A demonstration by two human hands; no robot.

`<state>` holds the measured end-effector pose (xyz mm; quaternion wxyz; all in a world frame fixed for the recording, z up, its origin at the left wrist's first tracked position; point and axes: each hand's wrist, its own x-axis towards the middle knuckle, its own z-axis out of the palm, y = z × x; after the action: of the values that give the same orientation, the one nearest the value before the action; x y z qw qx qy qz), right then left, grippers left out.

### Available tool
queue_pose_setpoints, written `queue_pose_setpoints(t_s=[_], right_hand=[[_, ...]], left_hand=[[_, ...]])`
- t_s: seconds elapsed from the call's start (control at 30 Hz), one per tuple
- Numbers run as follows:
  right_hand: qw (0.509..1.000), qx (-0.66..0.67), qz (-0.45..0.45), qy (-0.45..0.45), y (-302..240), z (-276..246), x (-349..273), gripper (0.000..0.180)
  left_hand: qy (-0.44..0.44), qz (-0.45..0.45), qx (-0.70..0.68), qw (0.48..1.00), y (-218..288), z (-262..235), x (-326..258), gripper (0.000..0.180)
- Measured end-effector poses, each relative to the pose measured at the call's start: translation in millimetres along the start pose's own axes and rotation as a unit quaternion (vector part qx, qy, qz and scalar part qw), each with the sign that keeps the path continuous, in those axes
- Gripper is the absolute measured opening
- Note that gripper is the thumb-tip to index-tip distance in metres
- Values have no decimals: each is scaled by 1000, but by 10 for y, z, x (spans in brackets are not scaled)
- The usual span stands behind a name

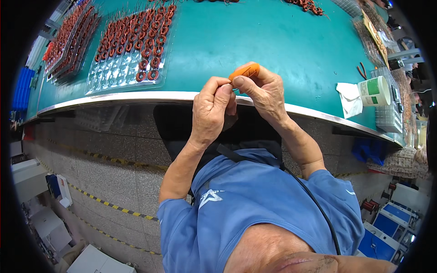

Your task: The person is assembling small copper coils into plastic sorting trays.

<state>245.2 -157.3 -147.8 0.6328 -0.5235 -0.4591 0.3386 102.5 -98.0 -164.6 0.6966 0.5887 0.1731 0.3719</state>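
At the table's front edge my two hands meet, fingertips almost touching. My right hand (266, 93) is closed around a rounded orange tool (248, 71) with dark markings; its kind cannot be made out. Just left of it, my left hand (209, 107) is pinched, thumb against fingers. Whatever lies between those fingertips is too small and hidden to name. To the left, a clear plastic tray (109, 75) holds rows of copper-wound ring coils (153, 74) with loose wire ends; its near left pockets hold no coils.
More coil trays (75, 50) are stacked at the far left of the green table (218, 41). At right are a white-and-green tub (376, 92), a white cloth (349, 99), pliers (362, 71) and a clear plastic box (388, 119). Another coil group (309, 6) lies at the back.
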Motion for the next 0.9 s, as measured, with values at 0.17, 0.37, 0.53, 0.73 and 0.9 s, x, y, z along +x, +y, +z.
queue_pose_setpoints(t_s=[0.17,0.37,0.53,0.73,0.9], right_hand=[[1000,-2,2,19,17,-36,120,19],[975,-220,-4,44,69,-407,82,21],[959,-279,-43,-11,89,-396,28,20],[968,-248,14,-37,120,-358,93,20],[969,-245,28,-25,109,-334,106,20]], left_hand=[[29,-7,-18,999,93,-109,-33,23],[-3,101,-47,994,229,-807,-26,20],[111,196,155,962,497,-1454,242,7],[213,137,330,909,667,-2032,603,10],[225,96,405,881,528,-2202,833,17]])
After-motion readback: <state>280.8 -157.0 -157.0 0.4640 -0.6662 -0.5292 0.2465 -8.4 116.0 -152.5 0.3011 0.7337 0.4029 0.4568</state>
